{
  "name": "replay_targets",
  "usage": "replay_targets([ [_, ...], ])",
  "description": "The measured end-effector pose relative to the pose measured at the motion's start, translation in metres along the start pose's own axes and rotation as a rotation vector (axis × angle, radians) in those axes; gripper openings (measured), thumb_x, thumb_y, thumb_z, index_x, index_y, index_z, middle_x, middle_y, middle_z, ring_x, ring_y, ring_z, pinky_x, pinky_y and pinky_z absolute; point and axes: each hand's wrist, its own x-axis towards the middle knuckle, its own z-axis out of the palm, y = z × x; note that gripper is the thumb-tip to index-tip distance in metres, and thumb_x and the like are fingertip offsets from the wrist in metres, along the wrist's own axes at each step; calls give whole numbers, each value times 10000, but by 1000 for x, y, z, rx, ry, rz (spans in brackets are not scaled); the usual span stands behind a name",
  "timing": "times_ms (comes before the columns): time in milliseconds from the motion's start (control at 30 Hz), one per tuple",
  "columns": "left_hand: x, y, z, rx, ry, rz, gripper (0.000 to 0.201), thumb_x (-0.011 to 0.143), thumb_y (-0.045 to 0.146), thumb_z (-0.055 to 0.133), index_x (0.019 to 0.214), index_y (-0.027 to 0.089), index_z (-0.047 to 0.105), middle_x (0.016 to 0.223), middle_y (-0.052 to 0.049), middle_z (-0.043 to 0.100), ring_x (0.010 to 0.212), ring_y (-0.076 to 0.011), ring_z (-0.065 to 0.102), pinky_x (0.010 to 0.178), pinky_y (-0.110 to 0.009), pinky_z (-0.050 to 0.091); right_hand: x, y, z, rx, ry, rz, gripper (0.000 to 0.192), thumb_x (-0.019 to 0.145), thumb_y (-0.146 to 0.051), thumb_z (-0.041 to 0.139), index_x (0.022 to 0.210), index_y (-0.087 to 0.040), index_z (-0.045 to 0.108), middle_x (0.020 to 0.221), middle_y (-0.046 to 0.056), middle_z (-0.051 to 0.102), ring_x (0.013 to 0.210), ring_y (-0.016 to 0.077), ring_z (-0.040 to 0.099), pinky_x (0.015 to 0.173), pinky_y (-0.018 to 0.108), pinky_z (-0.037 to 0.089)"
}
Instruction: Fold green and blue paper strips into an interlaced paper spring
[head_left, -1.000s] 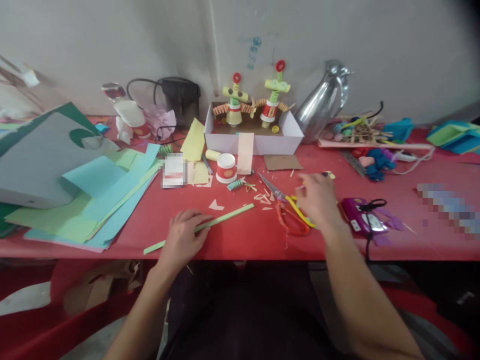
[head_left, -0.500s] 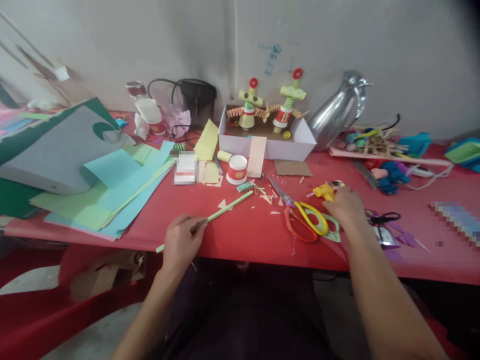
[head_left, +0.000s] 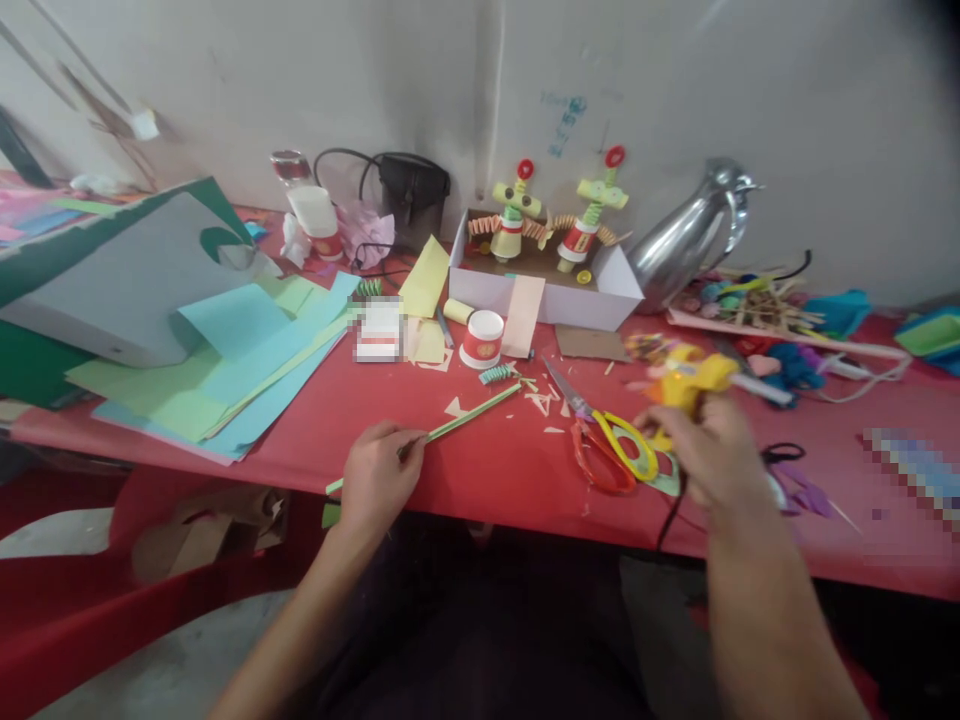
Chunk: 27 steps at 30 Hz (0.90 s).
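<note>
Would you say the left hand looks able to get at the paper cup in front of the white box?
Probably yes: nothing tall seems to stand between the left hand and the cup, though that hand holds a green strip it might have to release.

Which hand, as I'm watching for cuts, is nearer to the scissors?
Right. The right hand, holding the yellow glue gun, is just right of the scissors; the left hand, holding the green strip, is farther off, to their left.

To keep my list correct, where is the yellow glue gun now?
In the head view, the yellow glue gun is right of centre, in the right hand, up and right of the scissors.
</note>
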Motion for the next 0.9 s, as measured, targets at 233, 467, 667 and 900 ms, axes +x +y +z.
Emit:
replay_targets([
  [233,2,8,6,-7,-23,-11,255,877,263,519,871,208,768,862,-55,716,799,-206,643,717,-303,473,-72,-22,79,91,-546,32,391,860,-574,587,871,-186,626,545,-36,526,491,140,495,503,263,408],
  [467,2,10,4,18,-23,-11,245,872,244,520,868,205,762,863,-56,719,827,-220,648,741,-316,474,-73,-21,96,-129,-548,-118,413,913,-588,500,832,-198,607,579,-16,522,556,175,520,579,298,410],
  [667,1,11,6,54,-13,4,248,879,241,518,873,206,764,842,-55,714,811,-228,640,740,-327,467,-75,-26,101,-135,-598,-78,425,912,-591,500,848,-186,611,587,-2,570,543,179,551,551,286,403],
  [900,-1,11,5,51,-8,6,243,884,238,521,889,205,762,865,-54,708,838,-228,639,762,-328,472,-63,-24,101,-209,-549,-71,428,916,-563,506,961,-169,667,627,38,642,602,223,621,605,316,461],
])
